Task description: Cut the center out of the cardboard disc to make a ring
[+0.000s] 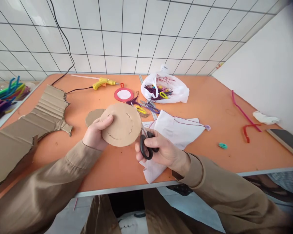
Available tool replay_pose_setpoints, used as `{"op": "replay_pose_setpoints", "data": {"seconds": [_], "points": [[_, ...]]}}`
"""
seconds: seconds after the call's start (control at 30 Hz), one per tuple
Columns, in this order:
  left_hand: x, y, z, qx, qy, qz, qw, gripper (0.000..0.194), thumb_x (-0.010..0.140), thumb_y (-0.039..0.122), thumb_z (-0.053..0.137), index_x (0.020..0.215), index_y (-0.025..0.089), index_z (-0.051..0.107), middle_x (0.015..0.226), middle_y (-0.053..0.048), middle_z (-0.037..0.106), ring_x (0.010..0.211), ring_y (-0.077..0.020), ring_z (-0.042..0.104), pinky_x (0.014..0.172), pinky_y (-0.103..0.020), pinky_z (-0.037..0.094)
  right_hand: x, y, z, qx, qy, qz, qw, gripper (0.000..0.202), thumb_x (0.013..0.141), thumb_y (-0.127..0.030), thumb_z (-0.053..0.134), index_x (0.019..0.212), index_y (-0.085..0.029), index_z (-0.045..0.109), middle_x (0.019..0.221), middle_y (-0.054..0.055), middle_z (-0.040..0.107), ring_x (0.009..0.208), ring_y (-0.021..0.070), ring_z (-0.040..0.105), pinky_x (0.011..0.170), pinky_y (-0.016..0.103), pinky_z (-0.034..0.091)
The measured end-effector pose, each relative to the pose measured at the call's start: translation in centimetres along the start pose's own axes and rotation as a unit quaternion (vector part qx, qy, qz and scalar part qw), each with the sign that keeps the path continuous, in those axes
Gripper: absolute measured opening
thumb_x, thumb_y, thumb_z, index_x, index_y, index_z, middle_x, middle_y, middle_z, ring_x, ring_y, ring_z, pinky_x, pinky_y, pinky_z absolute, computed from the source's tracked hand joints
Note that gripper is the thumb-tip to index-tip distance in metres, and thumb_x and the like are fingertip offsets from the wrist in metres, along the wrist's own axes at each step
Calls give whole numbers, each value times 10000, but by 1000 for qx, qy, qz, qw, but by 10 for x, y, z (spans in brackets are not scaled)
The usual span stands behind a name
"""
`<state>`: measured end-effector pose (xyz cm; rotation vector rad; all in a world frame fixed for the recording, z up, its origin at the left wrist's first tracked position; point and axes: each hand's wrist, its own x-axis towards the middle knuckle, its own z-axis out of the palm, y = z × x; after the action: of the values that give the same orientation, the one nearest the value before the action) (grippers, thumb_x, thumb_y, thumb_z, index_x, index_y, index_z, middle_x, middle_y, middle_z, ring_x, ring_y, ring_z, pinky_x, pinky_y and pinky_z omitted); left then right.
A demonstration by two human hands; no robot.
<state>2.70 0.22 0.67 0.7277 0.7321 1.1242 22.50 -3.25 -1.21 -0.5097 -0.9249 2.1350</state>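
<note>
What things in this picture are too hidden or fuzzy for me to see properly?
All in the head view:
Left hand: the fingers behind the cardboard circle are hidden by it.
Other cardboard piece: its right part is covered by the circle.
Large cardboard sheet: cut off by the left edge.
Red printing on the white bag: too small and blurred to read.

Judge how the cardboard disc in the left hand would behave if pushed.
The cardboard disc seems fairly stiff: held at one edge by the left hand, it looks flat. Being plain cardboard, it is probably light. It might bend or crease along its rough, slit-like marks.
</note>
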Motion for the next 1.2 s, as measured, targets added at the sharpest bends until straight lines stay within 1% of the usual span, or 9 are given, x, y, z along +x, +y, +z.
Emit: {"op": "replay_pose_setpoints", "data": {"seconds": [0.1,0.23,0.37,0.5,0.6,0.73,0.83,1.0,1.2], "points": [[2,4,-9,18,55,21,998,304,733,305,746,1003,168,714,949,-83,767,1038,-320,682,884,-392,563,2,-7,1,-80,80,-61,992,132,702,-172,696,670,-152,570,552,-21,614,529,120,603,509,221,461],[-5,6,-5,21,2,-11,1000,380,725,373,753,1022,138,722,995,-124,759,1068,-364,664,922,-447,545,4,-11,2,-149,148,-91,973,191,666,-82,687,757,-178,548,586,-64,580,519,80,515,522,211,424],[-13,1,2,36,-61,-59,996,346,710,375,779,941,118,752,916,-133,770,953,-341,708,805,-388,579,6,-10,0,-227,104,-53,967,328,624,-80,733,882,-200,568,696,-62,599,621,107,537,584,241,460],[-11,-5,-1,55,-64,-74,994,326,733,372,763,910,98,759,850,-155,770,831,-326,730,697,-358,576,6,-9,1,-251,49,27,966,208,656,-131,756,759,-178,582,626,-50,596,593,113,544,570,250,458],[-8,-6,-5,45,-54,-66,995,354,725,393,759,905,88,756,837,-163,767,820,-342,728,681,-375,579,3,-9,-1,-218,20,57,974,156,735,-241,728,762,-157,599,593,-28,607,544,113,567,531,242,450],[-9,-3,-4,26,-66,-63,995,390,711,398,769,928,76,740,835,-160,762,867,-361,719,722,-412,587,4,-7,-10,-103,-34,95,990,462,779,-582,621,841,-124,623,761,91,695,611,172,648,489,255,456],[-9,1,-2,21,-52,-43,997,369,705,384,775,926,91,739,860,-146,762,898,-351,715,750,-407,589,6,-5,-15,18,-51,130,990,462,847,-545,536,886,-96,635,787,127,702,628,184,666,471,243,447],[-9,9,-2,23,-14,17,999,311,750,357,746,979,146,739,939,-102,770,981,-333,699,812,-391,585,6,-7,-12,55,-17,65,996,180,758,-249,660,880,-118,661,771,79,688,636,154,651,514,225,461],[-3,15,-9,10,35,64,997,324,732,264,766,1044,184,722,1069,-67,752,1142,-328,624,901,-386,548,2,-9,-8,-27,-10,-46,999,393,787,-321,756,1143,-233,614,891,13,643,789,132,628,660,235,488]]}}
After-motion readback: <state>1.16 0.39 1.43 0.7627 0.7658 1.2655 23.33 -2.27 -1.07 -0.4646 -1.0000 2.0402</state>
